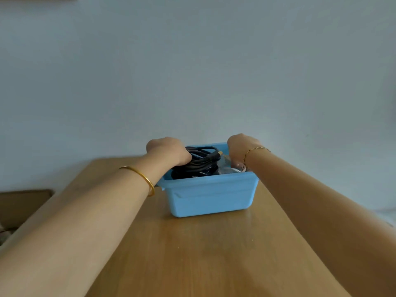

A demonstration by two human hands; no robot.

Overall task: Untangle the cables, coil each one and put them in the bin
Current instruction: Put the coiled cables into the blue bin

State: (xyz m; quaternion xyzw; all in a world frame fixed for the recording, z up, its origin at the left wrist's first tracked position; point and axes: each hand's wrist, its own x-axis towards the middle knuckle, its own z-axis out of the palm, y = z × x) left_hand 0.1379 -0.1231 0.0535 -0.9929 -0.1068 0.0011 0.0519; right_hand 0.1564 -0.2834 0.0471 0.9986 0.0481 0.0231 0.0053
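A light blue plastic bin (211, 198) stands on the wooden table near its far end. Inside it lies a bundle of black cables (200, 162) with a yellow-tipped plug showing at the top. A pale, clear-looking item (228, 168) sits in the bin's right part. My left hand (168, 150) curls over the bin's left rim, fingers down on the black cables. My right hand (241, 147) curls over the bin's right rim, its fingertips hidden inside. Whether either hand grips the cables or the rim, I cannot tell.
The wooden table (210, 249) runs from the bin toward me. A plain pale wall rises right behind the bin. A brown piece of furniture (23, 206) sits lower at the left, beyond the table's edge.
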